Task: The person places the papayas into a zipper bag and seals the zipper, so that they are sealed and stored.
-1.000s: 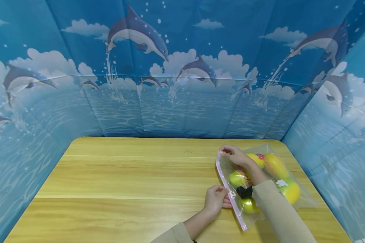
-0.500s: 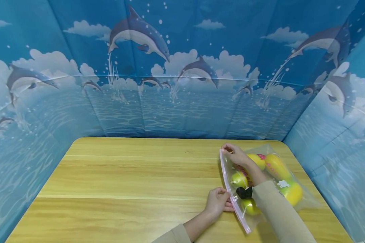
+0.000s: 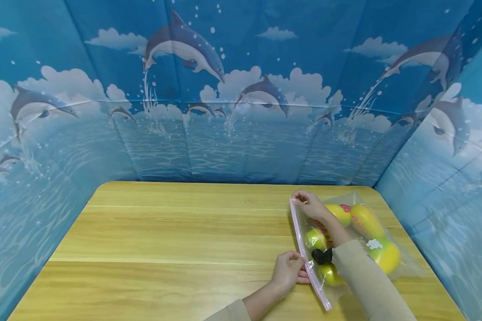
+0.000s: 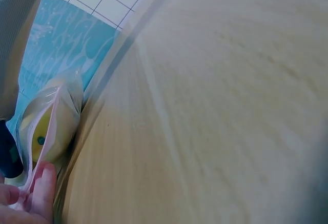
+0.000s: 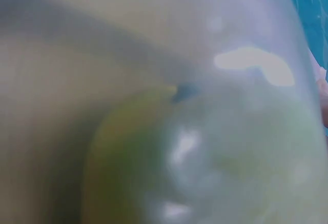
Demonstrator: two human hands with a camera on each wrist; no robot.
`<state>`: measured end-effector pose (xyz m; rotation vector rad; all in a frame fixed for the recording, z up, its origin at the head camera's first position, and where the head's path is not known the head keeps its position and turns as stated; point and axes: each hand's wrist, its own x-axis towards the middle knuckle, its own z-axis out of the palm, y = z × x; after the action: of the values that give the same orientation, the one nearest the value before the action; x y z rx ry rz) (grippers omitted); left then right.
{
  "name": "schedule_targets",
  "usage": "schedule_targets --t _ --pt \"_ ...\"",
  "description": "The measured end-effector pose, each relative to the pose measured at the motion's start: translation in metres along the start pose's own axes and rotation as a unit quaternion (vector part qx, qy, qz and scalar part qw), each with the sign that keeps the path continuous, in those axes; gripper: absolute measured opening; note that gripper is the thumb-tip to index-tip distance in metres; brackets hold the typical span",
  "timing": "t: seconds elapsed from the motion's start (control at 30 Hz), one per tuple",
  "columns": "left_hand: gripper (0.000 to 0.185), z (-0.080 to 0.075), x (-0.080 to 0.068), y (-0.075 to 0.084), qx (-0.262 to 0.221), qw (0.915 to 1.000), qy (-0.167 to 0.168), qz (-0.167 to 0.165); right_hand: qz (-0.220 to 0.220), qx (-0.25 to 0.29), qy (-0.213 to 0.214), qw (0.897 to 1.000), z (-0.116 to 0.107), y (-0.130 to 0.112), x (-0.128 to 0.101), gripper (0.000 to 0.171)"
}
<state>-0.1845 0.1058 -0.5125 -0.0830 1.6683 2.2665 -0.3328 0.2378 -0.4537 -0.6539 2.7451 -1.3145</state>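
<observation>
A clear plastic zip bag (image 3: 299, 234) with a pink closure strip lies at the right of the table, holding several yellow-green mangoes (image 3: 386, 257). My left hand (image 3: 287, 273) pinches the strip near its middle, thumb above and fingers beneath. At the strip's far end, my right hand (image 3: 310, 204) pinches the corner, its forearm crossing over the bag and hiding part of the fruit. In the left wrist view the two pink edges (image 4: 55, 101) stand apart beyond the left hand (image 4: 38, 198), showing a yellow fruit (image 4: 41, 134). Through blurred plastic, the right wrist view shows a green-yellow mango (image 5: 128, 152).
The wooden table (image 3: 164, 240) stretches away to the left of the bag. A blue dolphin-print curtain (image 3: 241, 133) stands along its back and sides. A black wrist camera (image 3: 322, 256) sits on my right wrist, just above the bag.
Both hands keep their hold on the pink strip. The strip and left hand have shifted slightly right and nearer to me; part of the shift comes from the head camera moving.
</observation>
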Motion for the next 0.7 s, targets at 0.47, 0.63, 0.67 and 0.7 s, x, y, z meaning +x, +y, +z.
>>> schedule_targets --t 0.47,0.63,0.67,0.7 --pt "0.008 -0.0001 -0.0025 0.0000 -0.004 0.9998 0.002 0.018 -0.009 -0.011 0.019 1.000 0.0046 0.0092 0.0035 0.011" --pt "0.007 -0.0007 -0.0023 0.0009 0.001 0.9998 0.003 0.019 0.002 -0.010 0.021 1.000 0.0041 0.0086 0.0036 0.012" --pt "0.007 -0.0009 -0.0019 0.0014 0.003 0.9999 0.003 0.016 0.001 -0.011 0.021 1.000 0.0037 0.0084 0.0037 0.013" --pt "0.008 -0.0011 -0.0013 0.0020 0.006 0.9999 0.004 0.015 0.003 -0.010 0.023 1.000 0.0034 0.0086 0.0039 0.013"
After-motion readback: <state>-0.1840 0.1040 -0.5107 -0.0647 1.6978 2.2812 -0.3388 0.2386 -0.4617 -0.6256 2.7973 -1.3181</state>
